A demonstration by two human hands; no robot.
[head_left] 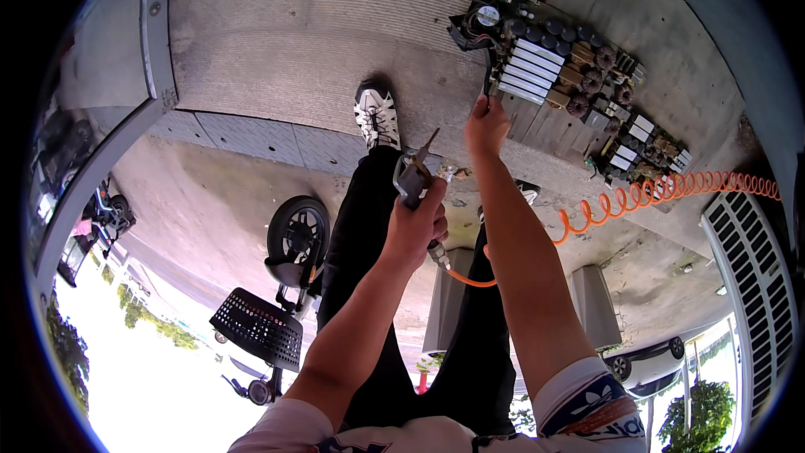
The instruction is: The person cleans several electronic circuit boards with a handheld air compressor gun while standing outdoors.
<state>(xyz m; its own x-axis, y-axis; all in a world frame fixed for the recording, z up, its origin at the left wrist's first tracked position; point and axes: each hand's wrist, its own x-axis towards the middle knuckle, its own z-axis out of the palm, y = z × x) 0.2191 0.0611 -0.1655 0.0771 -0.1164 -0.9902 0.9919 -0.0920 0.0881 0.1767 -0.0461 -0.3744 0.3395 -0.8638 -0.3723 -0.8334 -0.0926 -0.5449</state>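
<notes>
My left hand [412, 226] is wrapped round the grey handle of an air blow gun [411, 181], its thin nozzle pointing up and away. An orange coiled hose [637, 195] joins the gun at its lower end and runs off to the right. My right hand [487, 127], fingers closed, grips a dark narrow piece [488, 75] at the left edge of a large circuit board [532, 67]. Whether that piece is part of the board cannot be made out. The board carries pale heat sinks, black capacitors and copper coils. A smaller board section [644, 147] lies at its lower right.
Wooden slats [537, 122] lie under the boards. My shoe [376, 115] stands on ribbed concrete by a metal strip [251, 136]. Behind are a scooter [293, 239] with a black basket [256, 327], grey concrete blocks [594, 306] and a louvred grille [755, 277] at the right.
</notes>
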